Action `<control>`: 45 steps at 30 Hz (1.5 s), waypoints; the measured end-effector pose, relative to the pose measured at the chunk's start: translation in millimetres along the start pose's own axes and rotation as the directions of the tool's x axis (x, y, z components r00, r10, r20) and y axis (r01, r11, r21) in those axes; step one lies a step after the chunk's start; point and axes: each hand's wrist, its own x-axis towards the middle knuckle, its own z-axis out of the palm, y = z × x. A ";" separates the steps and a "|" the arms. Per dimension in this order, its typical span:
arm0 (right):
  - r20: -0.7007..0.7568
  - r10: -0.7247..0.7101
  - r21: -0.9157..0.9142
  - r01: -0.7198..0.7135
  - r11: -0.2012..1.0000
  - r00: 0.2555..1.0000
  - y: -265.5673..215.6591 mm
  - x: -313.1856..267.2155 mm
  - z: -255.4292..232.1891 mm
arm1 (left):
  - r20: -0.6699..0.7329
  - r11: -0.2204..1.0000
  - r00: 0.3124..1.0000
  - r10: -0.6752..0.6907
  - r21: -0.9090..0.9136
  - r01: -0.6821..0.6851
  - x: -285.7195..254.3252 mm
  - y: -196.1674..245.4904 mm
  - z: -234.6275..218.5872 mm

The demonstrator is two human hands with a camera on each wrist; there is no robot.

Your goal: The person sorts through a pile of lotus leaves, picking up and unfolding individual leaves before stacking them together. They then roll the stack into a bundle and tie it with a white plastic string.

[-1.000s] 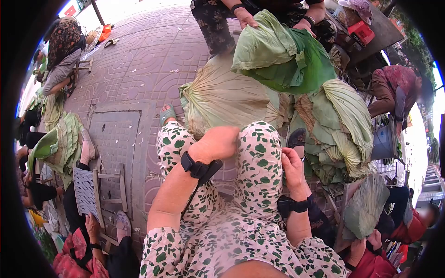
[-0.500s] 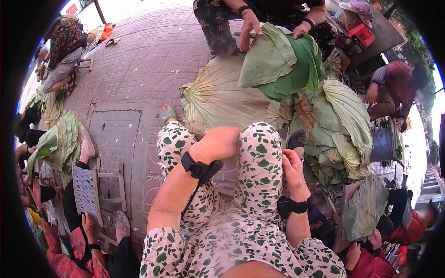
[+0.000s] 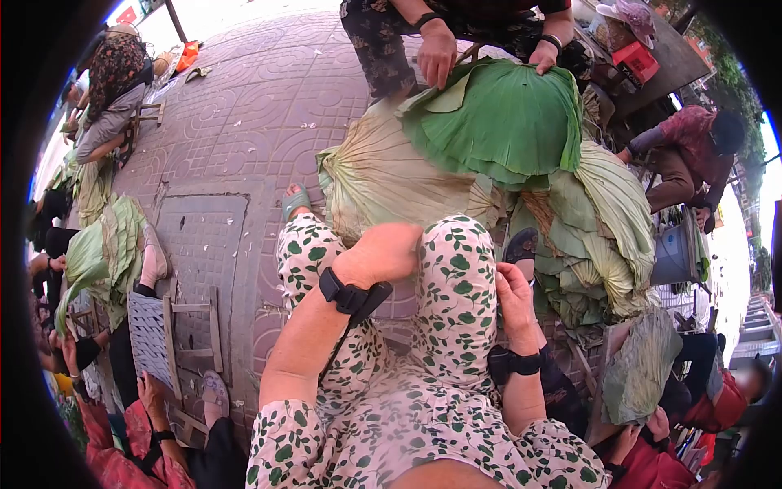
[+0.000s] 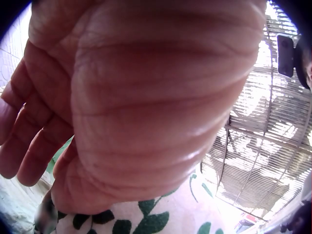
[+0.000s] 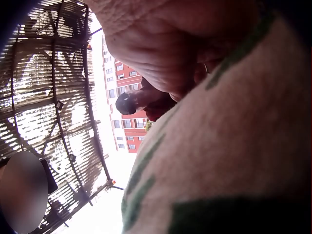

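My left hand (image 3: 381, 256) lies across the left thigh of the patterned trousers (image 3: 456, 273), against the inner side of the right knee. In the left wrist view, this hand (image 4: 122, 102) has loosely bent fingers with nothing in them. Beside the outer side of the right knee rests my right hand (image 3: 515, 300), its fingers loosely curved and empty. The right wrist view shows that hand (image 5: 161, 46) close to the cloth, its fingers mostly hidden. Beyond my knees a large pale dried leaf (image 3: 399, 175) lies on the paving.
A person opposite holds a green leaf (image 3: 509, 122) with both hands. More leaves (image 3: 607, 212) are piled at the right, near a grey bucket (image 3: 674, 254). At the left stands a woven stool (image 3: 153, 342). Several people sit around, some with leaves.
The person opposite has turned and spread the held leaves, so a broad green face now shows. The people at left and right have shifted their arms. My hands have not moved.
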 end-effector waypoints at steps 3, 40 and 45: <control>-0.001 0.004 0.003 -0.004 1.000 1.000 -0.6 -0.1 0.5 | 0.004 1.000 1.000 0.001 -0.007 -0.001 -0.1 -0.1 -0.3; 0.004 -0.018 -0.018 0.019 1.000 1.000 7.8 2.7 -2.9 | -0.016 1.000 1.000 0.015 0.013 -0.015 0.9 -3.0 4.1; 0.001 -0.030 -0.005 0.030 1.000 1.000 7.6 3.0 -2.1 | 0.003 1.000 1.000 0.003 -0.015 -0.003 -0.8 1.6 -0.4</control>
